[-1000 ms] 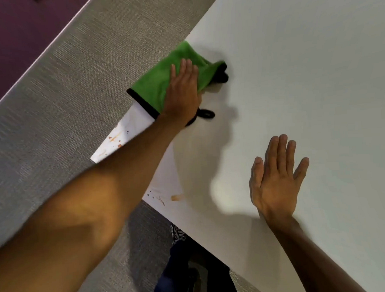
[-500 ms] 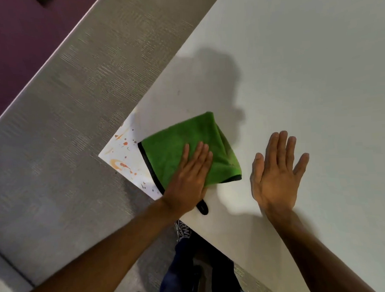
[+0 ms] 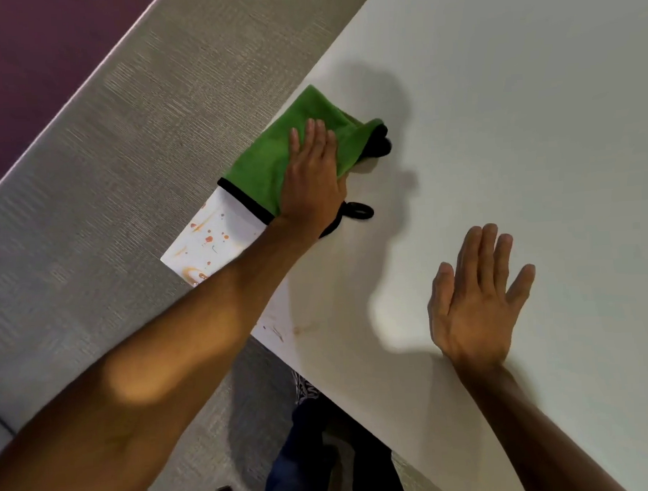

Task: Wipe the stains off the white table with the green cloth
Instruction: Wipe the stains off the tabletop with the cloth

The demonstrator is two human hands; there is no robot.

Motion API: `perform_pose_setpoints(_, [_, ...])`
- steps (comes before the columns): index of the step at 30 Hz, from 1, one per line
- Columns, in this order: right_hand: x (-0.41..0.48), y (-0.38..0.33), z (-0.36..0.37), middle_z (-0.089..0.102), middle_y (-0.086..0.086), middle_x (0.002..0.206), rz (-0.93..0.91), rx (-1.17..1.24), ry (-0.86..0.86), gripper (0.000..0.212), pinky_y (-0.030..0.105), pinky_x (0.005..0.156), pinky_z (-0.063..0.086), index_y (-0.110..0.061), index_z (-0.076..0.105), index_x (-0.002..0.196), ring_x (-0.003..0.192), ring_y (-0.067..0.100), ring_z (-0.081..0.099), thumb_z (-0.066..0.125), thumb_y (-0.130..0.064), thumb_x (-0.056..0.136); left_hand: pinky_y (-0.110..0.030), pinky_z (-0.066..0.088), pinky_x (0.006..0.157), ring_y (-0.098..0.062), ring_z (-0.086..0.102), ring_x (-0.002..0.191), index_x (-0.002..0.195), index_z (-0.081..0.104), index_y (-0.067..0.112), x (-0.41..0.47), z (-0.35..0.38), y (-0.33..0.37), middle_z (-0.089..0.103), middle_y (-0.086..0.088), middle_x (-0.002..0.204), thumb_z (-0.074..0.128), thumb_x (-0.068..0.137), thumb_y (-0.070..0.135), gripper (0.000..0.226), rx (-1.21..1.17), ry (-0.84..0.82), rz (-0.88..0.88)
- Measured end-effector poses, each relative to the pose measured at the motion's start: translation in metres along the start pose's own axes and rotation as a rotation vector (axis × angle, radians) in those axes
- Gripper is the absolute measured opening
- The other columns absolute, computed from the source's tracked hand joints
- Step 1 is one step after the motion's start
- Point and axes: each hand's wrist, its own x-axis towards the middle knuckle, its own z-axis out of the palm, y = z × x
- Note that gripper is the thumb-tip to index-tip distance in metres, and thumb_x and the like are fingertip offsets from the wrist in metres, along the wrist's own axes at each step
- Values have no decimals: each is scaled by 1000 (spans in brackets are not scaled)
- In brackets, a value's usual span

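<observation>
The white table (image 3: pixel 513 107) fills the right of the view, its corner at lower left. A green cloth (image 3: pixel 270 162) with black trim and a black loop lies along the table's left edge. My left hand (image 3: pixel 314 182) presses flat on it, fingers pointing away from me. Orange stains (image 3: pixel 213 242) dot the corner just below the cloth, partly hidden by my forearm. A faint smear (image 3: pixel 305 329) marks the near edge. My right hand (image 3: pixel 473 298) rests flat on the table, fingers spread, holding nothing.
Grey carpet (image 3: pixel 109 217) runs along the table's left edge, with a purple floor area (image 3: pixel 28 54) beyond it. My legs in dark trousers and a shoe (image 3: pixel 309 461) show below the table's near edge.
My left hand has pushed the cloth away from me along the left edge, off the corner, so the corner stains show again. My right hand has stayed put.
</observation>
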Motion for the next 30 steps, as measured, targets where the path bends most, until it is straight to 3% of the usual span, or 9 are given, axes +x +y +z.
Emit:
perform_pose_setpoints(5, [0, -1, -3, 5, 9, 173, -2, 1, -12, 65, 63, 125, 11, -9, 7, 164, 160, 28, 5, 21, -39, 109, -64, 35, 111, -50, 42, 135, 131, 53, -17, -90, -9, -7, 48, -34, 141, 45, 87, 16, 55, -186, 66, 220])
perform_pose_setpoints(8, [1, -2, -3, 5, 9, 173, 1, -4, -17, 65, 63, 125, 11, -8, 7, 163, 160, 29, 5, 20, -40, 108, -66, 39, 106, -51, 44, 133, 130, 55, -16, -133, -3, -10, 50, -33, 140, 49, 86, 15, 54, -187, 23, 267])
perform_pose_setpoints(12, [2, -1, 0, 5, 8, 173, 6, -25, -11, 65, 63, 125, 12, -9, 5, 164, 160, 28, 6, 16, -42, 109, -64, 42, 104, -49, 46, 132, 130, 55, -15, -127, 1, -15, 51, -32, 140, 51, 87, 12, 51, -149, 11, 310])
perform_pose_setpoints(17, [1, 0, 2, 4, 6, 173, 2, -36, 10, 63, 61, 126, 12, -11, 5, 164, 161, 26, 6, 17, -41, 109, -57, 36, 114, -43, 43, 138, 138, 50, -11, -83, 4, -19, 47, -28, 146, 63, 88, 5, 53, -109, 83, 252])
perform_pose_setpoints(20, [0, 0, 2, 6, 8, 173, -6, -47, 21, 63, 61, 126, 12, -10, 7, 164, 160, 27, 7, 21, -39, 109, -45, 18, 124, -37, 31, 147, 146, 40, -7, -48, 7, -25, 37, -24, 154, 56, 93, 9, 57, -52, 117, 184])
perform_pose_setpoints(23, [-1, 1, 2, 6, 9, 173, -17, -40, 5, 64, 62, 125, 10, -9, 7, 164, 160, 28, 6, 20, -40, 109, -37, 1, 125, -31, 17, 152, 152, 29, -2, -9, 4, -29, 24, -20, 161, 43, 99, 15, 57, -30, 117, 68])
perform_pose_setpoints(27, [-1, -2, -2, 5, 8, 173, -2, -17, -25, 64, 62, 126, 9, -10, 7, 164, 161, 26, 2, 13, -42, 109, -38, 6, 126, -32, 21, 151, 150, 34, -3, -7, 1, -26, 29, -21, 159, 49, 99, 11, 55, -110, 143, 19])
perform_pose_setpoints(30, [-1, -5, -5, 6, 7, 173, 10, -4, -33, 64, 62, 126, 9, -10, 8, 164, 161, 26, 2, 11, -44, 109, -46, 12, 125, -37, 27, 148, 146, 39, -7, -49, -5, -24, 35, -24, 155, 57, 94, 5, 57, -151, 102, 100])
